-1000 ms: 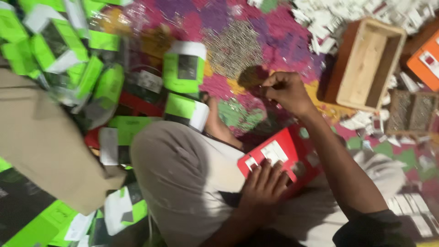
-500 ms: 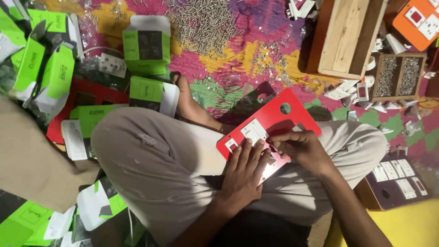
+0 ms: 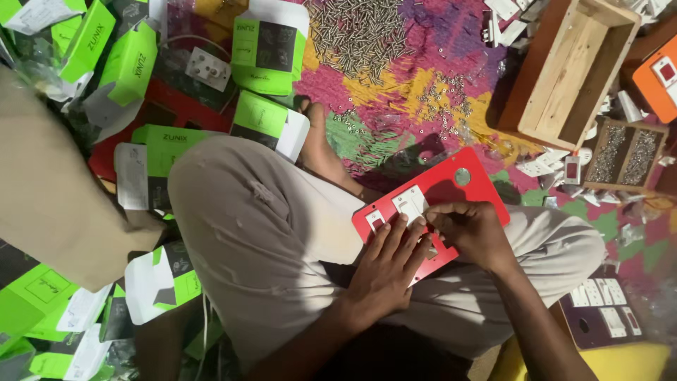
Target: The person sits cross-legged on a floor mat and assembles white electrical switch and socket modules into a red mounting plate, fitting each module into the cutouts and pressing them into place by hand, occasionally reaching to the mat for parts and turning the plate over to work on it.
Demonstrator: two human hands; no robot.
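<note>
Red plate (image 3: 451,190) lay on my lap. My left hand (image 3: 384,264) was spread flat on its near edge; my right hand (image 3: 472,229) pinched at the white switch (image 3: 409,203). Screw pile (image 3: 360,32) far.

Single head-worn camera, looking steeply down from close above the seated person's lap and hands (image 3: 430,247), taking in the surrounding patterned floor mat (image 3: 395,92).
</note>
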